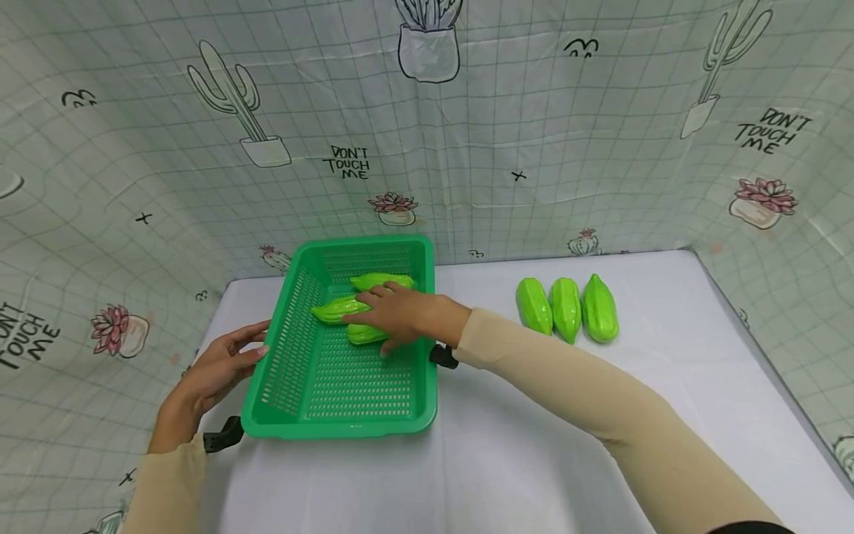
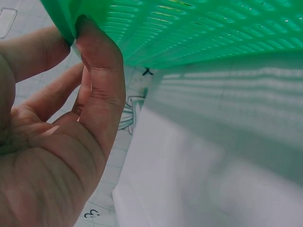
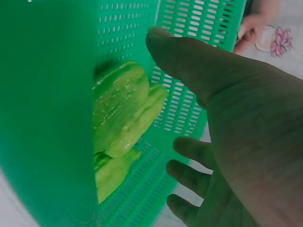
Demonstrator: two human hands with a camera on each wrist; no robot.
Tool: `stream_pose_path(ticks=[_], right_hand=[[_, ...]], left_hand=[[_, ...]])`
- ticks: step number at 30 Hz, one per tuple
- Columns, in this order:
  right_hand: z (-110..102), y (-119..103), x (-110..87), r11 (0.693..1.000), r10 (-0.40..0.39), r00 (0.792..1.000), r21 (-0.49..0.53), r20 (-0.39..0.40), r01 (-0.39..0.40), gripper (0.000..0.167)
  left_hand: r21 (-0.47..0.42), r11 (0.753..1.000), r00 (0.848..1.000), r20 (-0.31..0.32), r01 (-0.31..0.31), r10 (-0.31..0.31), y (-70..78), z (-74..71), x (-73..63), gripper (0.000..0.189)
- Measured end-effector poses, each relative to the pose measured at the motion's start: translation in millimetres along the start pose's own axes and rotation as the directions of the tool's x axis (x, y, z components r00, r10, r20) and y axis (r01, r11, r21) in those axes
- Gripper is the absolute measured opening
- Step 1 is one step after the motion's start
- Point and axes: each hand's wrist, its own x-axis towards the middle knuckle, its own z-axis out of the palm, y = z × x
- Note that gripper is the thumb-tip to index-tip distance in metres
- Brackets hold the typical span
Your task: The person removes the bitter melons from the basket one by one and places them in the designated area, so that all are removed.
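A green plastic basket [image 1: 339,429] with slotted walls stands on the white table, its far end tipped slightly to the right. My left hand [image 1: 223,365] pinches its left rim between thumb and fingers, as the left wrist view shows at the basket wall [image 2: 189,33]. Inside the basket lie three bright green ribbed gourds: a far gourd [image 1: 380,280], a middle gourd [image 1: 333,309] and a near gourd [image 1: 365,334]. Over them my right hand [image 1: 394,311] is spread, partly hiding them. In the right wrist view its fingers stand apart, beside a glossy gourd [image 3: 120,101], holding nothing.
To the right of the basket, three more gourds lie side by side on the white cloth: a left gourd [image 1: 534,305], a middle gourd [image 1: 565,309] and a right gourd [image 1: 600,309]. A patterned curtain [image 1: 494,133] hangs behind and along both sides of the table.
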Motion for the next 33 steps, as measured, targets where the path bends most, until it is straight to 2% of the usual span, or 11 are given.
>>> stream_pose_path(ticks=[10,18,26,33], right_hand=[[-1.5,-2.0,11.3,0.998,0.034,0.992,-0.053,0.118,-0.028,0.085],[-3.0,-3.3,17.2,1.0,0.021,0.98,-0.02,0.2,-0.017,0.077],[1.7,-8.6,22.4,0.997,0.067,0.972,0.016,0.227,-0.072,0.087],[3.8,-13.4,25.6,0.994,0.098,0.975,-0.07,0.201,-0.085,0.092]], left_hand=[[0.01,1.0,1.0,-0.001,-0.002,0.002,0.5,-0.2,0.2,0.068],[0.004,1.0,1.0,-0.002,0.003,-0.003,-0.1,0.4,0.0,0.068],[0.04,0.999,1.0,-0.01,0.01,-0.009,-1.1,2.2,0.8,0.067],[0.02,1.0,1.0,-0.009,0.003,-0.003,-1.3,0.3,0.4,0.067]])
